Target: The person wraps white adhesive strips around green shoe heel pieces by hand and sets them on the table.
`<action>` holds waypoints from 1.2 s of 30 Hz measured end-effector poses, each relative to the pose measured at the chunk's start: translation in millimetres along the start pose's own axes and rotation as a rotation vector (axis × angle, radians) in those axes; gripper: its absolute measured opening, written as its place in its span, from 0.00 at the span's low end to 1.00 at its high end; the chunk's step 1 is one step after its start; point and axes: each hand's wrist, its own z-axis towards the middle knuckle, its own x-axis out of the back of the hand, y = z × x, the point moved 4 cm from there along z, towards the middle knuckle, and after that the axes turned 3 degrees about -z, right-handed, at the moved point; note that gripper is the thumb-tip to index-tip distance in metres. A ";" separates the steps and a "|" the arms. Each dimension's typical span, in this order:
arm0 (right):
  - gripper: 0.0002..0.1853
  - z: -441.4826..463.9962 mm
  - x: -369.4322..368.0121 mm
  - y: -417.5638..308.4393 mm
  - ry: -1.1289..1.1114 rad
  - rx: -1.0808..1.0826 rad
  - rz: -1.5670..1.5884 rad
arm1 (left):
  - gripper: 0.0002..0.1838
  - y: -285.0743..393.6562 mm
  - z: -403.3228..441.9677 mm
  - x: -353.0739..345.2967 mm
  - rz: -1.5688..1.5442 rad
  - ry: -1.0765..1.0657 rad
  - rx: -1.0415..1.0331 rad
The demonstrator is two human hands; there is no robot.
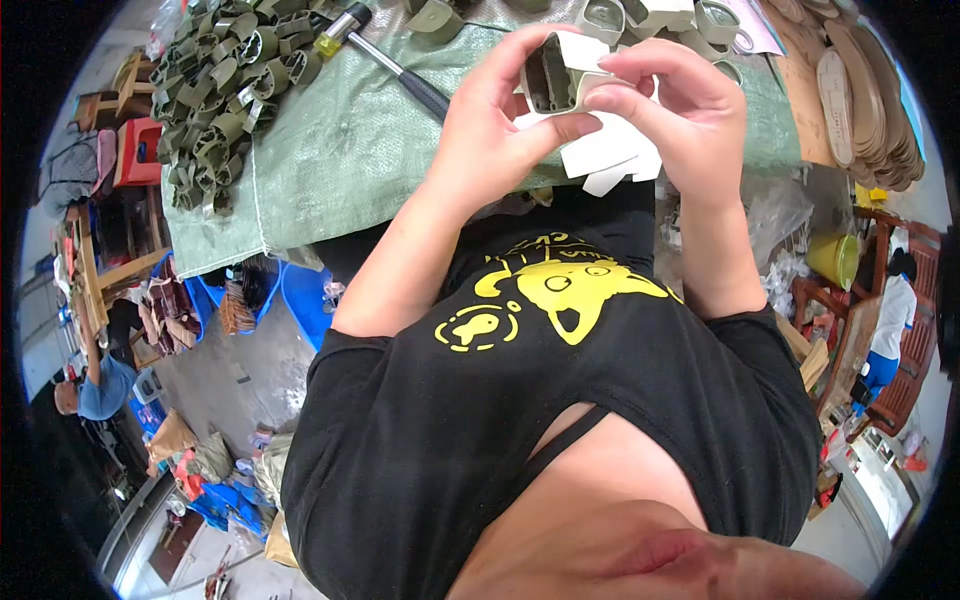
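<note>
Above the near edge of the green woven sheet (330, 170), both hands hold a small olive-green looped piece (546, 78) with a white strip (583, 50) at its side. My left hand (505, 110) wraps round its left side, with the thumb underneath. On the right, my right hand (690, 115) pinches the white-edged side between thumb and fingers. Several white slips (612, 155) lie below and behind the fingers. Similar looped pieces (603, 18) sit just beyond my hands. The inside of the held piece looks dark.
A heap of olive-green looped pieces (225, 85) covers the sheet's left side. A hammer (395, 68) lies between heap and hands. Stacked insoles (868, 100) are at the far right. Two other people, one in a blue shirt (105, 388), one in white (893, 315), are farther off.
</note>
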 end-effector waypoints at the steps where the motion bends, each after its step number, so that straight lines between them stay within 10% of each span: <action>1: 0.21 -1.3 0.7 5.0 0.002 -0.049 0.061 | 0.32 0.5 1.0 0.0 0.003 -0.006 -0.015; 5: 0.29 10.0 5.6 7.3 -0.269 -0.081 0.535 | 0.32 6.6 2.3 2.1 0.047 -0.017 -0.032; 12: 0.41 4.1 -24.0 22.5 -0.039 -0.282 0.555 | 0.32 19.6 11.0 1.7 0.213 -0.131 -0.384; 22: 0.32 -1.6 -20.9 15.7 -0.030 -0.327 0.437 | 0.32 12.0 10.2 2.5 0.491 -0.031 -0.360; 28: 0.26 -1.2 -17.6 4.3 -0.055 -0.402 0.594 | 0.33 -7.3 7.4 4.7 0.121 -0.044 -0.175; 36: 0.35 3.5 -47.8 -25.7 -0.067 -0.310 0.312 | 0.40 22.3 -15.4 29.3 0.299 0.004 -0.288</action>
